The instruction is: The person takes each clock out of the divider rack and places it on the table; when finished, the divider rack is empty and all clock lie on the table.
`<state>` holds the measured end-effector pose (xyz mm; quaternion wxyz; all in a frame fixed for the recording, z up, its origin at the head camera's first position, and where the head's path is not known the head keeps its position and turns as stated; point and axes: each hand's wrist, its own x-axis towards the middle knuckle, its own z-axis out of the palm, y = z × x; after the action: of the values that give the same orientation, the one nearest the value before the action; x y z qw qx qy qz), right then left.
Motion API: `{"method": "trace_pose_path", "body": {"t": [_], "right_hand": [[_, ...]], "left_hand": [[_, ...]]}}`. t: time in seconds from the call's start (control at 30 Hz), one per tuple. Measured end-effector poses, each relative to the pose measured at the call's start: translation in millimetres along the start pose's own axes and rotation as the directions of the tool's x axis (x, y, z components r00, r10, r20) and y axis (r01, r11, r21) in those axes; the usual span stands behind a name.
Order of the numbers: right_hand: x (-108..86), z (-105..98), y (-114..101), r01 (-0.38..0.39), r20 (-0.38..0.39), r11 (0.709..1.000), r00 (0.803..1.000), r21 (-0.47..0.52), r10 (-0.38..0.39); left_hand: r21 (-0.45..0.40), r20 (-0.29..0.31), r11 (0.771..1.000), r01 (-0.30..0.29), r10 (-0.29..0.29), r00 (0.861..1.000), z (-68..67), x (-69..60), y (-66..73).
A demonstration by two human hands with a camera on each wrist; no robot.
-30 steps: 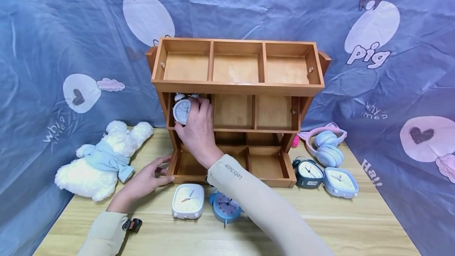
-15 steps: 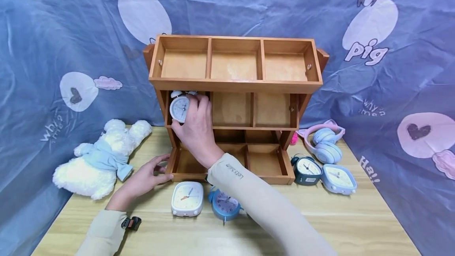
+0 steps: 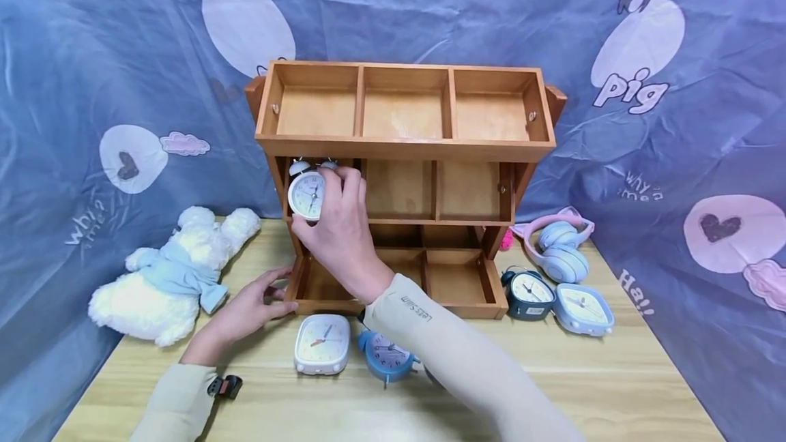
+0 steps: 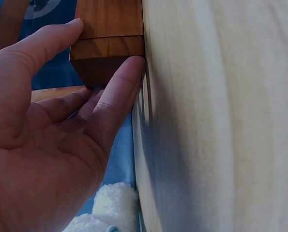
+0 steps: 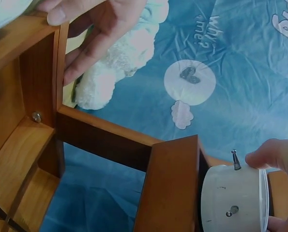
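In the head view my right hand grips a white twin-bell alarm clock at the left of the wooden rack's middle tier. The clock's face points outward. In the right wrist view the clock's round back and a short metal foot show, with my thumb by the rim. My left hand rests on the rack's lower left corner. In the left wrist view its fairly straight fingers touch the corner block.
A white square clock and a blue twin-bell clock lie before the rack. A dark green clock, a light blue clock and cat-ear headphones are to the right. A white plush toy lies left.
My right hand has drawn the white clock slightly left and outward in the middle tier, so more of its face shows. My left hand stays at the rack's corner.
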<state>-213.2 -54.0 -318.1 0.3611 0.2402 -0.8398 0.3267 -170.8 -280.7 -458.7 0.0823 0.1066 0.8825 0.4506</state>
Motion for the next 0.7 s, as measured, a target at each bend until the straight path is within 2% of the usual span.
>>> {"method": "trace_pose_path", "body": {"t": [0.3, 0.57, 0.7], "right_hand": [[-8.8, -11.7, 0.7, -0.034, 0.034, 0.998, 0.999, 0.055, 0.032], [-18.6, -19.6, 2.0, -0.055, 0.065, 0.997, 0.997, 0.059, 0.051], [-21.7, -25.7, 2.6, -0.038, 0.057, 0.998, 0.998, 0.056, 0.035]], "left_hand": [[0.008, -0.004, 1.000, -0.011, 0.011, 1.000, 0.3, -0.5, 0.4], [0.013, -0.007, 1.000, -0.027, 0.028, 1.000, 0.6, 1.1, -2.4], [0.007, -0.008, 1.000, -0.030, 0.030, 1.000, 0.3, 0.9, -1.2]]}}
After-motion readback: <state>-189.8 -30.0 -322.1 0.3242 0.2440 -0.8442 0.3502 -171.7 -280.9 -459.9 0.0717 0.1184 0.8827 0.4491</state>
